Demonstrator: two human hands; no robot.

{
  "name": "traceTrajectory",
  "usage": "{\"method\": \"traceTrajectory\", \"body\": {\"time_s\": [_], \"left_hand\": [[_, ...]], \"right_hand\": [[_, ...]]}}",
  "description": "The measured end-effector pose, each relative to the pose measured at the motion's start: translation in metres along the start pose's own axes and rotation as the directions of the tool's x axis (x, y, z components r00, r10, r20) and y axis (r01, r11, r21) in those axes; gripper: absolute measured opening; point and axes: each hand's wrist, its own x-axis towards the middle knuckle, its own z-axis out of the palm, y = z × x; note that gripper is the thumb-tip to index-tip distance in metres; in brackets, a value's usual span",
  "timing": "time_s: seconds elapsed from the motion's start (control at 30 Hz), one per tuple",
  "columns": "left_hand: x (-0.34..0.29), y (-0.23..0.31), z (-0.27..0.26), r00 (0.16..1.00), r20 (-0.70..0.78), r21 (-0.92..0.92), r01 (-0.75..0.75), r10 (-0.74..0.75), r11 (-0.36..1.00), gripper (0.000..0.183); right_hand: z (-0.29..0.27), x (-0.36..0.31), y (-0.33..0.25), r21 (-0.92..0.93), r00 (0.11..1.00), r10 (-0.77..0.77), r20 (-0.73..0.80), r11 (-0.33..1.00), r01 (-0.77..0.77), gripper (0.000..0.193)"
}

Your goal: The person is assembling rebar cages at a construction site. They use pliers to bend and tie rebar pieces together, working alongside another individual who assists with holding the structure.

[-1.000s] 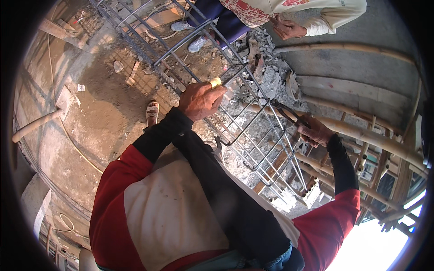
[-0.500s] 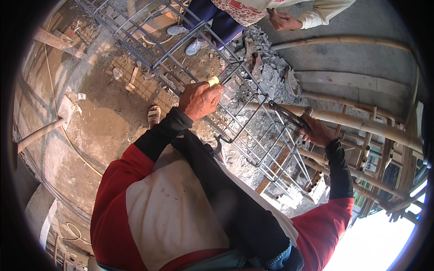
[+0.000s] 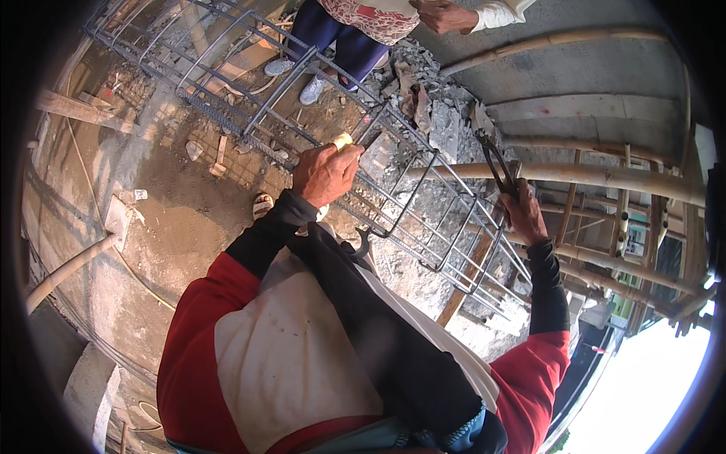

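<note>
A long steel rebar cage (image 3: 408, 189) with square stirrups runs from the upper left to the lower right in front of me. My left hand (image 3: 327, 174) is closed at the cage's near upper bars. A small yellow piece (image 3: 342, 141) shows at its fingers; I cannot tell whether it is held or wrapped on a finger. My right hand (image 3: 523, 214) grips the handles of dark long-handled pincers (image 3: 495, 160). The pincers' head points up and away, beyond the cage's far side and apart from the bars. A dark hook-shaped piece (image 3: 361, 246) shows by my chest.
Another person's hand (image 3: 446, 15) and dark trousers (image 3: 321, 34) are across the cage. Broken concrete rubble (image 3: 446, 113) lies behind it. Bamboo poles (image 3: 605, 175) form a frame at right. A bamboo pole (image 3: 72, 272) rests at left on the dirt floor (image 3: 189, 219).
My right hand has lifted the pincers off the cage's far bar, and their head has swung up and away. My left hand keeps its place on the cage. The view has shifted slightly.
</note>
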Motion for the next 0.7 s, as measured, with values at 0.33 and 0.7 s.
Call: {"method": "traceTrajectory", "body": {"time_s": [0.33,0.7], "left_hand": [[0.007,0.013,-0.014,0.993,0.114,0.070,0.017,-0.025,0.997,0.022],[-0.006,-0.007,-0.003,0.990,0.131,0.035,-0.052,0.047,0.998,0.022]], "right_hand": [[0.095,-0.037,-0.025,0.471,0.986,0.056,-0.158,0.882,0.025,0.018],[0.165,-0.091,-0.084,0.822,0.960,0.187,-0.207,0.566,0.066,0.024]]}}
